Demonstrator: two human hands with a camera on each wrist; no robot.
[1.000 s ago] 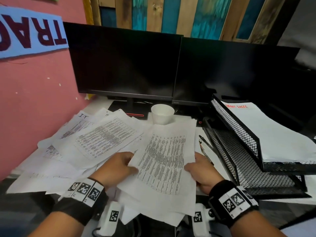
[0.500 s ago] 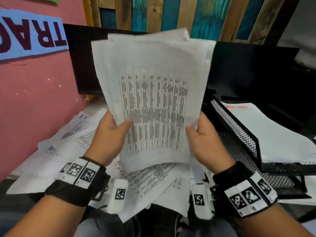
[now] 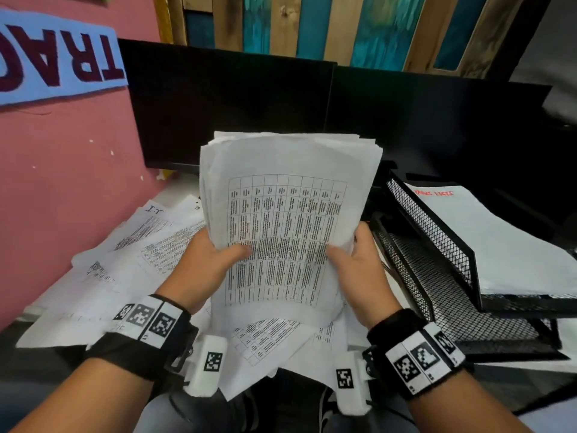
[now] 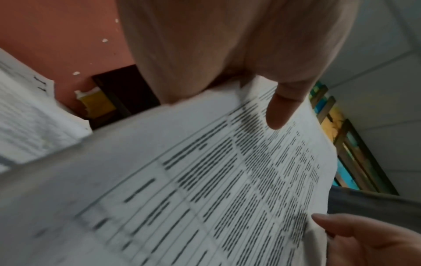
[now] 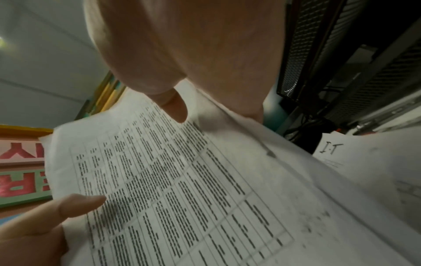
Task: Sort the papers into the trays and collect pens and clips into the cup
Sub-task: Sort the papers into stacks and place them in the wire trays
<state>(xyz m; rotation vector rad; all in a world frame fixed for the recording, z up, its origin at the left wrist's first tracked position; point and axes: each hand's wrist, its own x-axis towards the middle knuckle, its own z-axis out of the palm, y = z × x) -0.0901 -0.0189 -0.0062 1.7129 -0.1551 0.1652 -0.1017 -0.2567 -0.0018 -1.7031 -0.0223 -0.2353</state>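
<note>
An office desk, by the look of it; two dark computer monitors [image 3: 224,101] stand side by side at the back of the worktop [image 3: 181,192]; stacked black mesh letter trays [image 3: 437,245] sit at the right, the upper one holding white sheets; loose printed papers [image 3: 131,245] with tables of text lie spread across the left; behind is a pink wall [image 3: 62,170] with a blue banner [image 3: 56,60] in large letters, and painted wooden slats [image 3: 343,23].
</note>
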